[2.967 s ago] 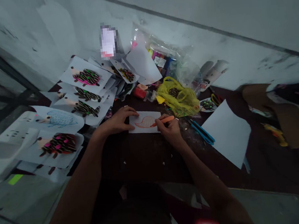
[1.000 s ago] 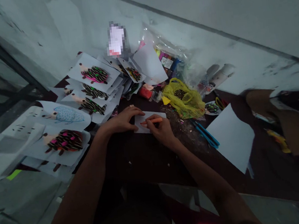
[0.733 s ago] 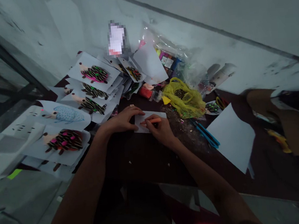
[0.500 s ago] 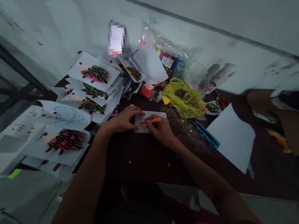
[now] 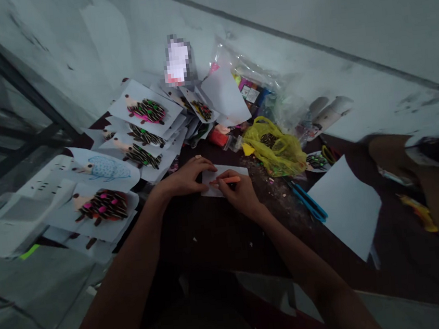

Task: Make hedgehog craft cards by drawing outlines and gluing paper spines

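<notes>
A small white sheet lies on the dark table between my hands. My left hand rests at its left edge, thumb and fingers spread apart with nothing held between them. In my right hand is an orange pen, gripped with the fingers closed round it, its tip down on the sheet. Any marks under the tip are too small to make out. Left of my hands are stacked papers bearing hedgehog figures with dark striped spines, and one blue-dotted drawing.
A yellow plastic bag lies behind my right hand. Blue scissors and a large white sheet are to the right. A lit phone leans by the wall. A white box stands at the left.
The whole view has shifted a little, so things appear slightly further right. My right hand still holds the pen on the sheet, with only a slight change in the pen's position.
</notes>
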The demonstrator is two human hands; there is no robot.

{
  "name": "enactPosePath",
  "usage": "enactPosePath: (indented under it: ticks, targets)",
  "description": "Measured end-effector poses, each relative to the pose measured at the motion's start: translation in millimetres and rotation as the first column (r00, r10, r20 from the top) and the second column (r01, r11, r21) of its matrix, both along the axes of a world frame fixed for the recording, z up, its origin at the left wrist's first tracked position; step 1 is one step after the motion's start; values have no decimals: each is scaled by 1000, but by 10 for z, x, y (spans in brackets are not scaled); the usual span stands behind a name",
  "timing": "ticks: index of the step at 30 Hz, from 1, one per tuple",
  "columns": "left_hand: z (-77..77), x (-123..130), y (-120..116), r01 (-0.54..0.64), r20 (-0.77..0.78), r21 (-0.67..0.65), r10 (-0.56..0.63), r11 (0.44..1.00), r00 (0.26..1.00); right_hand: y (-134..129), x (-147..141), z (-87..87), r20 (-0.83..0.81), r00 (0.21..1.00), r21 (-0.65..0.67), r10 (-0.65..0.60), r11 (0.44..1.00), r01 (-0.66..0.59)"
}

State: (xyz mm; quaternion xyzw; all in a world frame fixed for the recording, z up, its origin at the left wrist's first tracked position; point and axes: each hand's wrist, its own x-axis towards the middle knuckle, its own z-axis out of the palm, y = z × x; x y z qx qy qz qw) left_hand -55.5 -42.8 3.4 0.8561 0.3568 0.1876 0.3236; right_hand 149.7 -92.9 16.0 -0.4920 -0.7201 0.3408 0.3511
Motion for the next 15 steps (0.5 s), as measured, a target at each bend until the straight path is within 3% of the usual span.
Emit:
enactPosePath:
  ticks: [15]
  targets:
    - [1,37,-1,-7,-2,5,7,1000,1000,5,-16,1,23,1000,26,-19,999,19]
